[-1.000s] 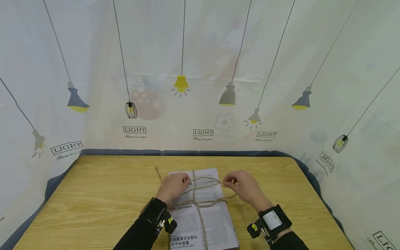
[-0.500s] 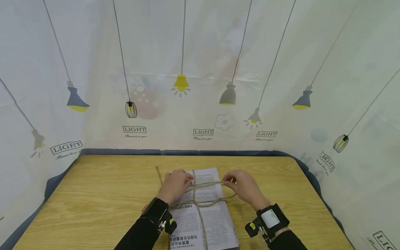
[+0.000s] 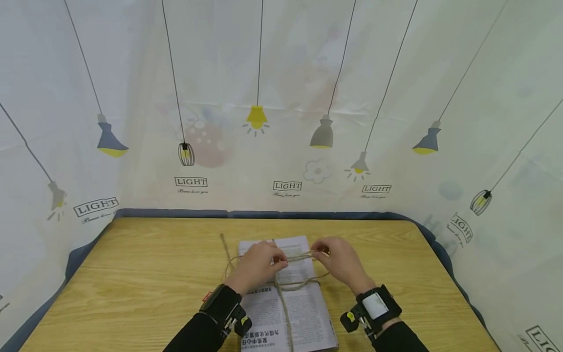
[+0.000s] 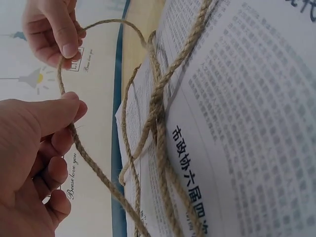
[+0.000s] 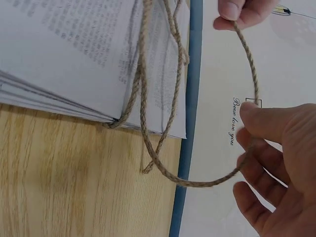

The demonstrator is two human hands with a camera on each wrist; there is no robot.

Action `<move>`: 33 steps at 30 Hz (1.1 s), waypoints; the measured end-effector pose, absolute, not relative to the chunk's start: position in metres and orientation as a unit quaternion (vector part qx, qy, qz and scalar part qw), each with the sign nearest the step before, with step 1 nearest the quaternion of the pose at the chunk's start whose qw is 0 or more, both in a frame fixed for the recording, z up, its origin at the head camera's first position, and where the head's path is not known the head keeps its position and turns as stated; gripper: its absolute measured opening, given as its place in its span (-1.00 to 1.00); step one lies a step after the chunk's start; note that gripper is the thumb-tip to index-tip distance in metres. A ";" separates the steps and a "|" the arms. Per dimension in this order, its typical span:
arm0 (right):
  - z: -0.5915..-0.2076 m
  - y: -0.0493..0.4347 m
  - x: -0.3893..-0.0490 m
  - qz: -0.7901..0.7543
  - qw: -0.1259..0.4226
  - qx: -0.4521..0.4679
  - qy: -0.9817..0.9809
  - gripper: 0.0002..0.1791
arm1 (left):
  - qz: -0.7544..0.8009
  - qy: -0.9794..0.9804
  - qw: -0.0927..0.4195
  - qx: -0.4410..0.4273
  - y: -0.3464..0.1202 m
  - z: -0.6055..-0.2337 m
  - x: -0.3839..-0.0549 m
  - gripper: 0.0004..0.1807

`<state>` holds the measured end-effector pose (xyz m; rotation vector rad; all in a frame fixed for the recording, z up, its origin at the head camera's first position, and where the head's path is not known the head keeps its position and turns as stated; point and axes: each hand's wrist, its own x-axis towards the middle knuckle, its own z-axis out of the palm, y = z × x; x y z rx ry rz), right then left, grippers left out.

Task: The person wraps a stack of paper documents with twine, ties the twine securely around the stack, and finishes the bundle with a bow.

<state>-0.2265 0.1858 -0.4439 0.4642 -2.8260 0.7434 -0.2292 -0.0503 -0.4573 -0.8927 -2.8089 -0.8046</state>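
A stack of printed newspaper sheets (image 3: 303,313) lies on the table, wrapped lengthwise and crosswise in brown twine (image 3: 283,308) that crosses on top. Above the stack's far part, my left hand (image 3: 257,266) pinches a strand of twine (image 4: 91,163) between thumb and index finger. My right hand (image 3: 339,261), off the stack's right side, pinches the same strand, which bridges the short gap between both hands. From the right fingertips (image 5: 252,111) the strand curves back in a loose loop to the stack. In the head view my left hand hides the crossing partly.
The wooden table (image 3: 145,283) has a dark blue padded edge (image 3: 308,215) along the back and sides. Behind it hangs a pale cloth (image 3: 281,146) printed with lamps. A loose twine end (image 3: 223,239) sticks out past the stack's far left corner.
My left hand has moved right over the stack, closer to my right hand, which has shifted slightly left. The wide twine loop between them has narrowed, and a curve of twine now shows left of the stack.
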 end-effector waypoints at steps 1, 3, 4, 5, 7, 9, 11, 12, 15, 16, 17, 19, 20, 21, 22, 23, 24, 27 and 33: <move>-0.445 0.185 -0.226 0.244 0.101 0.158 -0.951 -0.85 | -0.267 -0.919 0.045 -0.287 -0.050 -0.457 -0.229 -0.89; -0.448 0.184 -0.225 0.231 0.129 0.163 -0.951 -0.75 | -0.275 -0.920 0.047 -0.276 -0.049 -0.457 -0.228 -0.88; -0.449 0.183 -0.224 0.227 0.143 0.164 -0.949 -0.72 | -0.280 -0.920 0.047 -0.271 -0.049 -0.457 -0.228 -0.87; -0.450 0.182 -0.223 0.225 0.155 0.166 -0.947 -0.72 | -0.283 -0.920 0.047 -0.267 -0.050 -0.458 -0.228 -0.86; -0.453 0.179 -0.221 0.218 0.180 0.170 -0.944 -0.75 | -0.288 -0.921 0.048 -0.257 -0.050 -0.458 -0.229 -0.86; -0.455 0.174 -0.219 0.218 0.190 0.178 -0.941 -0.83 | -0.292 -0.921 0.051 -0.252 -0.050 -0.459 -0.230 -0.86; -0.457 0.169 -0.217 0.212 0.178 0.183 -0.943 -0.91 | -0.297 -0.920 0.056 -0.249 -0.050 -0.460 -0.231 -0.87; -0.458 0.166 -0.215 0.206 0.166 0.183 -0.947 -0.92 | -0.298 -0.920 0.059 -0.249 -0.050 -0.460 -0.231 -0.87; -0.462 0.157 -0.213 0.180 0.101 0.168 -0.964 -0.80 | -0.299 -0.919 0.065 -0.247 -0.049 -0.460 -0.232 -0.88; -0.463 0.154 -0.213 0.171 0.074 0.159 -0.970 -0.72 | -0.298 -0.920 0.065 -0.246 -0.049 -0.460 -0.232 -0.88; -0.466 0.152 -0.213 0.159 0.047 0.149 -0.975 -0.63 | -0.297 -0.920 0.066 -0.245 -0.049 -0.460 -0.232 -0.88; -0.470 0.148 -0.214 0.129 0.008 0.136 -0.982 -0.49 | -0.296 -0.921 0.065 -0.244 -0.048 -0.460 -0.232 -0.88; -0.472 0.146 -0.215 0.120 -0.006 0.131 -0.984 -0.44 | -0.296 -0.921 0.065 -0.244 -0.048 -0.460 -0.232 -0.88; -0.474 0.145 -0.216 0.111 -0.012 0.128 -0.985 -0.41 | -0.294 -0.922 0.065 -0.244 -0.048 -0.460 -0.232 -0.88; -0.477 0.144 -0.217 0.103 -0.011 0.124 -0.987 -0.43 | -0.293 -0.922 0.066 -0.244 -0.048 -0.459 -0.231 -0.87; -0.479 0.143 -0.218 0.097 -0.004 0.122 -0.988 -0.46 | -0.292 -0.922 0.066 -0.245 -0.049 -0.459 -0.231 -0.87; -0.481 0.142 -0.218 0.095 0.007 0.121 -0.988 -0.52 | -0.291 -0.922 0.067 -0.246 -0.049 -0.459 -0.231 -0.86; -0.485 0.139 -0.220 0.099 0.042 0.121 -0.987 -0.72 | -0.288 -0.922 0.070 -0.250 -0.049 -0.459 -0.231 -0.86; -0.487 0.137 -0.222 0.113 0.079 0.153 -0.979 -0.99 | -0.293 -0.920 0.070 -0.249 -0.050 -0.460 -0.231 -0.89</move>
